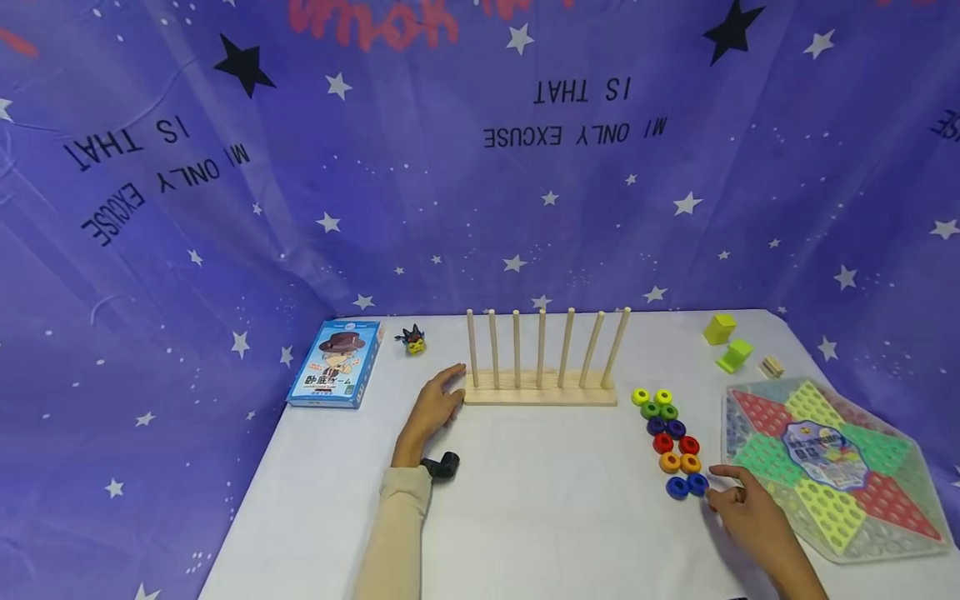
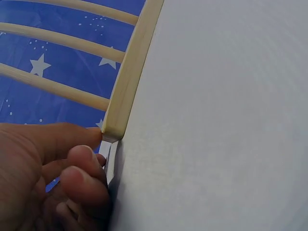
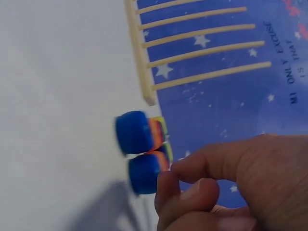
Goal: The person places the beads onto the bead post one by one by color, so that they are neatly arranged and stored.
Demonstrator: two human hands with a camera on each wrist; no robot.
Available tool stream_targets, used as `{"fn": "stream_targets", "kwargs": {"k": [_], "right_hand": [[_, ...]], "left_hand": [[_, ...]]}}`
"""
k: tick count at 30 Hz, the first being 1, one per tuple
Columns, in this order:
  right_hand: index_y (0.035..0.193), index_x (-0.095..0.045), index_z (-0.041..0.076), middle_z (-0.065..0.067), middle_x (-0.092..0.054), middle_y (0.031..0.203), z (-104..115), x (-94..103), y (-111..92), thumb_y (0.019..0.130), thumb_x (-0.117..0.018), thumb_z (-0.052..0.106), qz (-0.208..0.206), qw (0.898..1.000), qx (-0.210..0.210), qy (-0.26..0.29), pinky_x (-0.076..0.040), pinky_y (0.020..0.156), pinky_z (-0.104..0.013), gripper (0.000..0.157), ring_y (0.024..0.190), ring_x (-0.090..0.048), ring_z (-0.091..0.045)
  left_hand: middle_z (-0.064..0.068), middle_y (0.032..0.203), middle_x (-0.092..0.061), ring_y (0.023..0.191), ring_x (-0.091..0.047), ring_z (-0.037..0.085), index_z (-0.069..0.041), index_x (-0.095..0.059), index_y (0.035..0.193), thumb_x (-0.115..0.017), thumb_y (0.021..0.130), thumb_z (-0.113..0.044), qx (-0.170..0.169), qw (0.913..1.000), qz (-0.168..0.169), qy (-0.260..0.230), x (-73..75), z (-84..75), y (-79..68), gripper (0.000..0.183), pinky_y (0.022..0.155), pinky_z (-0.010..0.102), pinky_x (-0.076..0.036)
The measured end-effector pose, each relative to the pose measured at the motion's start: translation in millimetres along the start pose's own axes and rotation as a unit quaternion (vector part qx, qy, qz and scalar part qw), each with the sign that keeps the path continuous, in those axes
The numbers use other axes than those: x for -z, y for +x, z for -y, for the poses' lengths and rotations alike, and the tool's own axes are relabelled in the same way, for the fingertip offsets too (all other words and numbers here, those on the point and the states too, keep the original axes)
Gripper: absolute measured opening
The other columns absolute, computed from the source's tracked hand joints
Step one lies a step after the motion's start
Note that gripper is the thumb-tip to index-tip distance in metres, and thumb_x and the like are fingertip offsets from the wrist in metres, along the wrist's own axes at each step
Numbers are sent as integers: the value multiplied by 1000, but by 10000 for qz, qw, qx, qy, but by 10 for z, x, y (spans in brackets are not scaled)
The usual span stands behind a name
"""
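Observation:
A wooden peg rack (image 1: 540, 392) with several upright dowels stands in the middle of the table. My left hand (image 1: 437, 408) is at the rack's left end, and in the left wrist view a fingertip (image 2: 94, 137) touches the base's corner. To the right of the rack lie coloured rings in two columns: yellow, green, purple, red, orange (image 1: 670, 462) and blue. My right hand (image 1: 753, 517) is beside the nearest pair, close to the right blue ring (image 1: 697, 484), its thumb and forefinger apart in the head view. The left blue ring (image 1: 677, 487) lies alongside. Whether the right fingertips touch a ring is unclear.
A hexagonal Chinese checkers board (image 1: 765, 408) lies at the right, with green blocks (image 1: 720, 328) and a small wooden piece (image 1: 771, 367) behind it. A blue card box (image 1: 335, 367) and a small dark figure (image 1: 412, 339) are at the back left. A starry cloth hangs behind.

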State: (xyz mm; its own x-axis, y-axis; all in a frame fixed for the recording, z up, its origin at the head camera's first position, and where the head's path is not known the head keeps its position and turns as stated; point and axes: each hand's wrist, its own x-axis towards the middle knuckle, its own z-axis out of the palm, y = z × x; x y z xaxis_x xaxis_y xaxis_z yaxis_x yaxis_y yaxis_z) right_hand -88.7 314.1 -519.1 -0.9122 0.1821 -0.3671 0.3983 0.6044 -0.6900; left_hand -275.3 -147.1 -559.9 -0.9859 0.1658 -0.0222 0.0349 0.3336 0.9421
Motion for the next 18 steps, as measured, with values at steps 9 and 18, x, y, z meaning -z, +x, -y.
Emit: {"fn": "stream_targets", "kwargs": {"k": [9, 18], "right_hand": [[134, -36, -3, -3, -56, 70, -95, -166, 56, 91, -60, 38, -33, 9995, 47, -319, -38, 45, -30, 63, 57, -50, -20], [131, -37, -5, -4, -58, 77, 7, -133, 23, 89, -59, 51, -128, 9993, -92, -354, -41, 49, -31, 73, 61, -53, -19]], "left_hand": [[-5, 150, -37, 44, -46, 11, -16, -51, 138, -59, 93, -11, 12, 9999, -15, 138, -8, -11, -29, 46, 36, 24, -43], [-3, 151, -36, 44, -46, 10, -15, -51, 139, -58, 93, -9, 18, 9999, 62, 103, -19, -1, -26, 47, 38, 27, -48]]}}
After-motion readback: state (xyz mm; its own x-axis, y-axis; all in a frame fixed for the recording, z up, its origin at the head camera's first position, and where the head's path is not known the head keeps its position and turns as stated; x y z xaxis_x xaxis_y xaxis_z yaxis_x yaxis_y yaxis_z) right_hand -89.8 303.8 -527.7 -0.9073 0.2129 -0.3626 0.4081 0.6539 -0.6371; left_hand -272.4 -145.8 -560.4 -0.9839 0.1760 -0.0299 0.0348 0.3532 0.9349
